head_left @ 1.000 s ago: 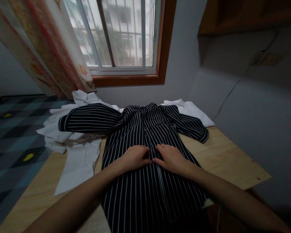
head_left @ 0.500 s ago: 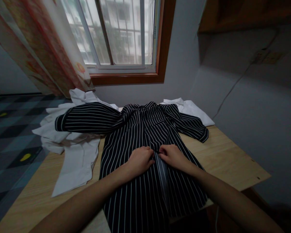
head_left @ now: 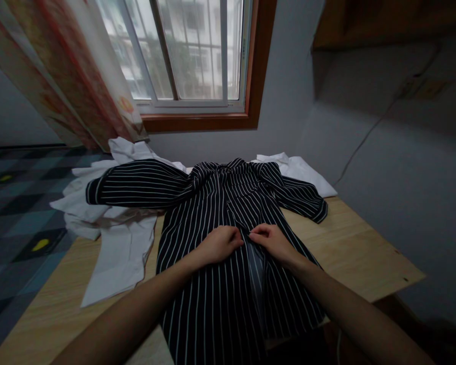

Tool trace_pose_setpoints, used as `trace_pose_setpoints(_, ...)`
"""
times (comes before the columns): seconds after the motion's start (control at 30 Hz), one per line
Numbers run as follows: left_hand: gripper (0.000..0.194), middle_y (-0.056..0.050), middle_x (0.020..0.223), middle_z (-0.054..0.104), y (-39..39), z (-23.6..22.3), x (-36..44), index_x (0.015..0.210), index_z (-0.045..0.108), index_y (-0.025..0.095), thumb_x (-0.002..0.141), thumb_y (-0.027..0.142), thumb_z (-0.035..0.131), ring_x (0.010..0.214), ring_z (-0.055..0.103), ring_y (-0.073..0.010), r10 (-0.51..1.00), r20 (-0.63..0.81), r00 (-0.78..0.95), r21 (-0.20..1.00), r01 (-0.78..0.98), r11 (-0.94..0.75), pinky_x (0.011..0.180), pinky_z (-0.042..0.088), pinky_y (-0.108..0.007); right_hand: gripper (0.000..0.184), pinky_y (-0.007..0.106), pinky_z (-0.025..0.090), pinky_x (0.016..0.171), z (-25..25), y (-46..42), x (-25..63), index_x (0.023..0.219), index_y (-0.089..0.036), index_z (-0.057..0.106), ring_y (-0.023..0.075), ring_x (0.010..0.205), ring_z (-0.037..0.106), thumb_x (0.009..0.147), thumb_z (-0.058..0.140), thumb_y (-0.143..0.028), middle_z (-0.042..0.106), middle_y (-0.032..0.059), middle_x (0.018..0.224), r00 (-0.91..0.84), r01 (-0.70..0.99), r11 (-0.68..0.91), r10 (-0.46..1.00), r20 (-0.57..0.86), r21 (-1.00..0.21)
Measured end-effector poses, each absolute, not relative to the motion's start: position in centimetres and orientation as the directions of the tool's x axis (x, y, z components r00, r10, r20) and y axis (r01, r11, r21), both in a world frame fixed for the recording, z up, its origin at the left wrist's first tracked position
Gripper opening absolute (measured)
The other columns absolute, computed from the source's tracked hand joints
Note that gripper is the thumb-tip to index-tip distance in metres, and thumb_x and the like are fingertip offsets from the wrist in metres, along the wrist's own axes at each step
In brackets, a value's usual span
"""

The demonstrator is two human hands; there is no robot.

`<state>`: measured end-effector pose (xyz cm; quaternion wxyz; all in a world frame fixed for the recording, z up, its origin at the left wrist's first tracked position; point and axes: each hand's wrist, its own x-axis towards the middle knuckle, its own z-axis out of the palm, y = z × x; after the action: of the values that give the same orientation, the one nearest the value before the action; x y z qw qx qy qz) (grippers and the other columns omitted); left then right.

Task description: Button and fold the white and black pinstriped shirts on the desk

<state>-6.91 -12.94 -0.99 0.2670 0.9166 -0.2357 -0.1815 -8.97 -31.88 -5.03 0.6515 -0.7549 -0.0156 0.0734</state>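
A black shirt with white stripes lies front up, its collar toward the window and its sleeves spread to both sides. Its front edges part below the middle, and a grey inner side shows in the gap. My left hand pinches the front edge on the left of this gap. Just across from it, my right hand has thumb and forefinger pinched on the opposite edge. A small button shows above the hands. The fingertips of my left hand are partly hidden.
The shirt rests on a wooden table, its lower hem near the front edge. Rumpled white garments lie at the left, partly under a sleeve. More white cloth sits at the back right. A window and curtain are behind.
Both hands have risen slightly along the shirt's opening, and the fingers of my right hand have straightened a little. The shirt lies almost as before.
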Motion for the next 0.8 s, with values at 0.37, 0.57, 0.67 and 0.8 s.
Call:
trace_pose_setpoints(0.37, 0.019, 0.001, 0.065, 0.057, -13.07, -1.6, -5.93, 0.075, 0.065, 0.015, 0.078, 0.032, 0.057, 0.06, 0.049, -0.013, -0.468, -0.18, 0.865, 0.755, -0.183, -0.63, 0.055, 0.032, -0.024, 0.027, 0.029, 0.049, 0.068, -4.67, -31.49, -9.28, 0.083, -0.015, 0.069, 0.0165, 0.07, 0.063, 0.064, 0.072, -0.034, 0.068, 0.0004, 0.072, 0.993, -0.113, -0.005, 0.024, -0.113, -0.994)
trace_pose_setpoints(0.57, 0.019, 0.001, 0.063, 0.055, -13.0, -1.39, -6.02, 0.075, 0.065, 0.015, 0.079, 0.03, 0.055, 0.059, 0.046, -0.0127, -0.466, -0.172, 0.868, 0.736, -0.201, -0.647, 0.055, 0.032, -0.024, 0.024, 0.03, 0.052, 0.069, -4.67, -31.37, -9.59, 0.085, -0.015, 0.072, 0.0179, 0.072, 0.066, 0.069, 0.071, -0.032, 0.071, 0.0037, 0.076, 0.998, 0.007, -0.118, 0.058, 0.0, -0.993)
trace_pose_setpoints(0.67, 0.02, 0.001, 0.062, 0.054, -13.03, -1.37, -6.07, 0.073, 0.064, 0.015, 0.08, 0.031, 0.054, 0.058, 0.045, -0.0125, -0.468, -0.169, 0.867, 0.727, -0.211, -0.653, 0.055, 0.031, -0.024, 0.021, 0.029, 0.052, 0.065, -4.71, -31.23, -9.86, 0.085, -0.015, 0.073, 0.0176, 0.068, 0.066, 0.073, 0.068, -0.031, 0.071, 0.004, 0.075, 0.995, 0.091, -0.216, 0.07, 0.077, -0.972)
trace_pose_setpoints(0.8, 0.021, 0.001, 0.064, 0.054, -13.02, -1.61, -6.0, 0.076, 0.064, 0.015, 0.08, 0.033, 0.055, 0.059, 0.045, -0.0123, -0.465, -0.189, 0.865, 0.761, -0.171, -0.626, 0.055, 0.031, -0.023, 0.017, 0.029, 0.052, 0.066, -4.93, -31.04, -10.0, 0.084, -0.017, 0.074, 0.0179, 0.068, 0.066, 0.075, 0.066, -0.029, 0.072, 0.0041, 0.076, 0.989, 0.15, -0.315, 0.061, 0.138, -0.937)
